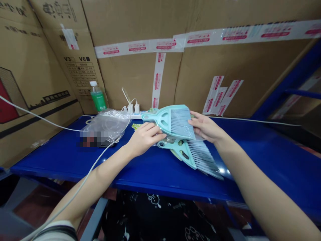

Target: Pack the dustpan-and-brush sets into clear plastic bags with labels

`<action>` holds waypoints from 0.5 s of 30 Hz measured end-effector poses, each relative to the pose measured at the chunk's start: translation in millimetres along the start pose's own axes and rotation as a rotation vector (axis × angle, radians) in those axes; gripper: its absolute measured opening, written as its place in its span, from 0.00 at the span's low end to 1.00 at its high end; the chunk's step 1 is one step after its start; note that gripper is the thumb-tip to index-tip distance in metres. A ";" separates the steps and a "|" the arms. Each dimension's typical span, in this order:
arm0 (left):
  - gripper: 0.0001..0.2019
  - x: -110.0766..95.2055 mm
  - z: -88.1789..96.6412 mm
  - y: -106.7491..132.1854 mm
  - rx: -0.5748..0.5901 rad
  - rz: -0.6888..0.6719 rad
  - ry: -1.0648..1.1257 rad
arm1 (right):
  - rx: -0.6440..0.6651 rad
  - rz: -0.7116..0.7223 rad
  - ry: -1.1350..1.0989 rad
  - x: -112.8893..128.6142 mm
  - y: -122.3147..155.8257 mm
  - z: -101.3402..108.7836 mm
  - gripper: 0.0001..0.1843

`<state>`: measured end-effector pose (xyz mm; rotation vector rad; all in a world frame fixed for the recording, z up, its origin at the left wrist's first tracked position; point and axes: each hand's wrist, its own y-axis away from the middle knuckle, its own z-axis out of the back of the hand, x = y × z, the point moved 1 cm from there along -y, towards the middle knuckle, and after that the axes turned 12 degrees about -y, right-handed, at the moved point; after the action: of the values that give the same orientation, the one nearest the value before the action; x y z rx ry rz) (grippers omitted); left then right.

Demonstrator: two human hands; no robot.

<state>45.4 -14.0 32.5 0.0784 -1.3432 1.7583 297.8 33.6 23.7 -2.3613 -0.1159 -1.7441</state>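
Observation:
A light-blue hand brush and dustpan set, apparently in clear plastic, is held up between my two hands. My left hand grips its near edge by the handle end, fingers curled. At the bristle end, my right hand pinches the far side between thumb and fingers. Just below and nearer to me, a second light-blue brush and dustpan set lies on the blue table, its bristles pointing right. The upper set partly covers it.
Crumpled clear plastic lies at the left, near a green bottle. White chargers sit in a power strip at the back. A white cable crosses over my left forearm. Cardboard walls the rear; a blue frame stands right.

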 end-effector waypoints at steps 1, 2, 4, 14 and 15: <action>0.11 0.2 0.6 -0.3 0.003 0.004 0.006 | -0.011 0.005 0.009 0.1 0.1 0.5 0.29; 0.12 0.8 1.2 -0.4 0.013 0.009 0.020 | -0.020 0.013 0.020 0.3 0.2 1.0 0.29; 0.14 3.5 2.8 -0.4 0.025 0.033 0.045 | -0.032 0.030 0.039 1.0 0.1 2.1 0.28; 0.14 44.3 33.0 4.5 -0.217 0.228 -0.317 | -0.055 0.008 0.074 5.9 2.0 -1.8 0.28; 0.14 49.2 36.4 6.4 -0.232 0.303 -0.338 | -0.032 0.009 0.086 4.6 2.1 -3.1 0.28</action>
<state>-4.4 -13.6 68.7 0.0459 -1.8783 1.8809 296.6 30.6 28.7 -2.3009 -0.0643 -1.8536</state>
